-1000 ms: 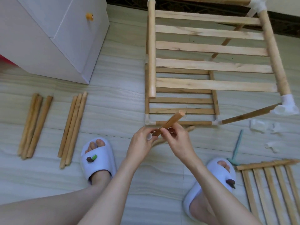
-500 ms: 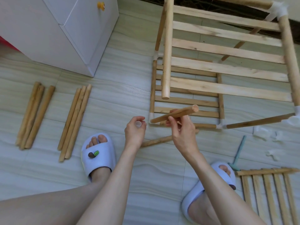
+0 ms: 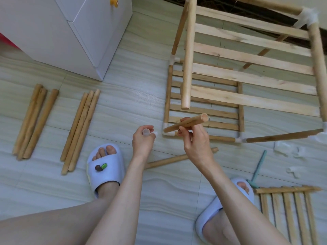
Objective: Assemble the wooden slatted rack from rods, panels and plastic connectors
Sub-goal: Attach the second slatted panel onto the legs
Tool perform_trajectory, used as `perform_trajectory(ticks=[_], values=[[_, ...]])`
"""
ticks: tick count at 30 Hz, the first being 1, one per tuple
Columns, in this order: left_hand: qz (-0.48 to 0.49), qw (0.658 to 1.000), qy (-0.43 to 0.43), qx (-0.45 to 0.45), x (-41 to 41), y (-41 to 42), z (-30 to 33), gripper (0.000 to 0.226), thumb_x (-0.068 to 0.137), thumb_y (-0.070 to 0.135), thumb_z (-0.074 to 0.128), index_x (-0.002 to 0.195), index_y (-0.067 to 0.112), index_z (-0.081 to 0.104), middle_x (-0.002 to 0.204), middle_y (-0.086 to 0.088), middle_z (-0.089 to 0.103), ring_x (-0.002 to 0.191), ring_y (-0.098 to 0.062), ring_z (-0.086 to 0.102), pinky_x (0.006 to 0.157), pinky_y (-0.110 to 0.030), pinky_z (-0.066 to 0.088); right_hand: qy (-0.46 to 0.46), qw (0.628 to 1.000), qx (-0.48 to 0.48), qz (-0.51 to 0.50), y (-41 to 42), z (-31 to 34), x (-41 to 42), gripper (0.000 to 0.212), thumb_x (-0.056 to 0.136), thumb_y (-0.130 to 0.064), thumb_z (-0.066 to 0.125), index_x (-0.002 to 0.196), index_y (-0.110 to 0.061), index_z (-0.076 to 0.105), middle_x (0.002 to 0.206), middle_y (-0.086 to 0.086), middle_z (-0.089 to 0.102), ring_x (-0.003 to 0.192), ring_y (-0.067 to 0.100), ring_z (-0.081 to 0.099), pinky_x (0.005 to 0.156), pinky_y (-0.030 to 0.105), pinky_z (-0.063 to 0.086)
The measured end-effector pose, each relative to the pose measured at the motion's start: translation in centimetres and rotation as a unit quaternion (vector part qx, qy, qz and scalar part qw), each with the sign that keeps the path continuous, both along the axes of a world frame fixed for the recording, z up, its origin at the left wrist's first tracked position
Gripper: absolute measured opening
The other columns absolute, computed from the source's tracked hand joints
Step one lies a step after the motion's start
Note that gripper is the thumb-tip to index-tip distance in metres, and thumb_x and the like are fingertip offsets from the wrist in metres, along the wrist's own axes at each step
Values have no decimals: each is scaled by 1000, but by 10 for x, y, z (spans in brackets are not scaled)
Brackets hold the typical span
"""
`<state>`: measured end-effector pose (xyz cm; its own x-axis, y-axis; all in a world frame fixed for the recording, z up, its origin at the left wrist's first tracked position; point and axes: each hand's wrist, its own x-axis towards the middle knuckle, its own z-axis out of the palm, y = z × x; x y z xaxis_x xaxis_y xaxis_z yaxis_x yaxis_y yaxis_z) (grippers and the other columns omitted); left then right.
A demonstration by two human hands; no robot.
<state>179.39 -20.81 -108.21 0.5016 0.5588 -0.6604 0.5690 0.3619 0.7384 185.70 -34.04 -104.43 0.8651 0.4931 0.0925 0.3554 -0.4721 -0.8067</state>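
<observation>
My right hand [image 3: 195,140] grips a short wooden rod [image 3: 187,122] that points up and to the right, its left end free. My left hand [image 3: 143,141] pinches a small translucent plastic connector [image 3: 146,132], a short gap left of the rod. Behind them stands the half-built slatted rack [image 3: 247,76], with white connectors at its corners and one upright rod [image 3: 187,68] ending bare. Another rod [image 3: 177,160] lies on the floor under my wrists.
Two bundles of loose rods [image 3: 33,121] [image 3: 79,129] lie on the floor at left. A white cabinet [image 3: 70,29] stands at back left. A slatted panel [image 3: 290,214], a teal mallet [image 3: 257,170] and loose white connectors [image 3: 284,147] lie at right. My slippered feet are below.
My hands have come apart: the left hand drew the connector away to the left, off the rod's lower end, while the right hand lifted the rod toward the rack.
</observation>
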Motion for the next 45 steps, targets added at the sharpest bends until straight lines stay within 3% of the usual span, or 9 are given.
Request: perform_trajectory(ticks=[5, 11, 17, 23, 28, 34, 40, 43, 45], values=[[40, 998, -31, -48, 2, -3, 9, 25, 88, 0, 49, 106, 15, 58, 98, 2, 61, 80, -16, 57, 66, -18, 45, -28, 999, -26, 6, 3, -5, 2, 11, 90, -9, 52, 95, -2, 58, 93, 8, 60, 75, 19, 63, 69, 33, 52], [129, 979, -82, -133, 4, 0, 17, 24, 90, -3, 44, 106, 6, 58, 102, -6, 60, 74, -16, 56, 87, -32, 45, -29, 997, -66, 0, 16, -10, 5, 13, 89, -15, 61, 90, -2, 59, 85, 9, 66, 74, 21, 63, 67, 38, 52], [121, 974, -116, -153, 5, 7, 26, 27, 91, -6, 44, 112, 7, 56, 114, -9, 61, 99, -21, 55, 96, -32, 45, -21, 999, -40, 8, 14, -15, -5, 17, 88, -16, 58, 89, 1, 57, 85, 9, 66, 74, 16, 65, 64, 39, 55], [61, 976, -160, -135, 9, 6, 38, 24, 91, 0, 53, 112, 12, 58, 110, -5, 66, 103, -15, 63, 88, -22, 51, -37, 998, -54, 2, 13, -15, -8, 9, 86, -7, 58, 89, 1, 60, 84, 10, 67, 72, 25, 66, 64, 42, 54], [55, 969, -201, -129, 10, 8, 48, 18, 93, 6, 53, 110, 9, 60, 103, -4, 69, 92, -9, 66, 77, -18, 53, -16, 998, -61, -3, 11, -15, -7, 9, 86, -8, 64, 87, 0, 61, 85, 9, 68, 78, 18, 63, 66, 39, 54], [42, 974, -195, -110, 6, 6, 56, 12, 93, 15, 55, 99, 18, 65, 94, 5, 71, 89, -8, 64, 80, -23, 47, 50, 995, -86, -5, 16, -5, 0, 14, 90, -14, 60, 96, -2, 57, 87, 8, 70, 81, 24, 66, 73, 38, 50], [83, 965, -223, -114, 0, 9, 78, 14, 91, 5, 55, 103, 6, 63, 86, 4, 67, 79, -4, 63, 77, -20, 50, 192, 975, -94, -56, 17, 11, -6, 21, 90, -20, 59, 107, -8, 58, 103, 0, 70, 101, 10, 63, 76, 5, 43], [80, 965, -226, -110, -3, 12, 92, 16, 90, 3, 57, 105, 8, 62, 87, 1, 65, 78, -7, 62, 74, -18, 51, 231, 964, -63, -119, 10, 29, -13, 28, 91, -18, 58, 116, -8, 58, 106, 2, 67, 104, 13, 62, 89, 23, 50], [79, 964, -232, -106, -7, 12, 101, 19, 89, 3, 58, 107, 8, 62, 87, 0, 66, 79, -9, 63, 75, -20, 50, 264, 952, -4, -156, 5, 50, -20, 18, 93, -15, 54, 107, -7, 62, 99, 6, 66, 93, 16, 64, 81, 30, 55]])
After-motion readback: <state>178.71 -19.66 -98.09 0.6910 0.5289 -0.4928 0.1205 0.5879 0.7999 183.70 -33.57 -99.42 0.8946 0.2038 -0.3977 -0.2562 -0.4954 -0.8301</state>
